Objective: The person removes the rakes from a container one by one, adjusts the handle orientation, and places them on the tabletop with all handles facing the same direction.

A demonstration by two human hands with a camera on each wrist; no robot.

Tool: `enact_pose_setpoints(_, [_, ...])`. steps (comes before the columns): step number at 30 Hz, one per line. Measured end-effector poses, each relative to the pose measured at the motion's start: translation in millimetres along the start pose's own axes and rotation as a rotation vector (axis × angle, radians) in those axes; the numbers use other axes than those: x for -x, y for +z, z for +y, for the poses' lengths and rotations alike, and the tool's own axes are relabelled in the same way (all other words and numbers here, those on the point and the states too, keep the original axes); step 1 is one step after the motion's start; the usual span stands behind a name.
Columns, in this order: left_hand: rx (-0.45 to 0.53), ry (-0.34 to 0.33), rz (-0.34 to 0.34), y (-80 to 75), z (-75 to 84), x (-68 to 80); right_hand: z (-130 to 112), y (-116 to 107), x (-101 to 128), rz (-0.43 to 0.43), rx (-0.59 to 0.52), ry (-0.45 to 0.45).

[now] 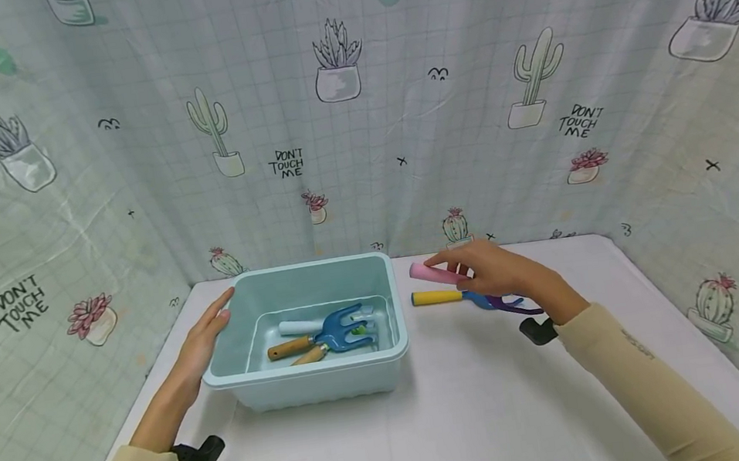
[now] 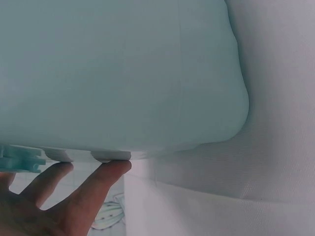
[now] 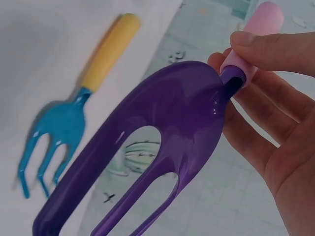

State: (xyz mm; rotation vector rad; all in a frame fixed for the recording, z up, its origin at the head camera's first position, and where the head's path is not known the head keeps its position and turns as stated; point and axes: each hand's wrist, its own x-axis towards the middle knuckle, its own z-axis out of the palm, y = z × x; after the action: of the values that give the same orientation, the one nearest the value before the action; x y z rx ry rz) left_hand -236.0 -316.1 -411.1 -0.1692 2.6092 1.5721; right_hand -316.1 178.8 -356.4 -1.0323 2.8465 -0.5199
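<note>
Pinched by its pink handle, a purple hand fork is held above the table by my right hand. Below it, a blue hand fork with a yellow handle lies on the table. My left hand rests its fingertips against the left side of a pale blue-green plastic tub; in the left wrist view its fingers touch the tub's outer wall. Inside the tub lie a blue hand fork with a wooden handle, a tool with a white handle and another wooden handle, their heads partly hidden.
The white table reaches forward to a cactus-printed curtain that hangs at the back and on both sides. The tub stands at the left-centre of the table, with the yellow-handled fork to its right.
</note>
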Motion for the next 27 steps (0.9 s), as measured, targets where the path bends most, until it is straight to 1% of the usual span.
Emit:
enact_pose_setpoints(5, [0.001, 0.000, -0.002, 0.3, 1.2, 0.2, 15, 11, 7, -0.048, -0.026, 0.012])
enact_pose_setpoints(9, [0.004, 0.006, -0.005, 0.0, 1.2, 1.0, 25, 25, 11, -0.071, -0.029, 0.003])
enact_pose_setpoints(13, [0.008, 0.010, -0.009, -0.6, 0.5, 1.4, 30, 41, 14, -0.105, -0.006, -0.001])
enact_pose_setpoints(16, [0.008, 0.009, -0.008, -0.8, 0.1, 1.1, 30, 54, 15, -0.151, -0.001, 0.022])
enact_pose_setpoints(19, [0.008, 0.005, -0.003, -0.3, 0.6, 0.4, 31, 66, 16, -0.180, 0.007, 0.027])
enact_pose_setpoints(23, [0.010, 0.005, 0.001, 0.3, 0.8, -1.3, 33, 77, 17, -0.172, 0.006, 0.003])
enact_pose_setpoints(27, [0.008, 0.004, 0.004, 0.8, 1.2, -1.9, 36, 84, 18, -0.159, 0.010, -0.017])
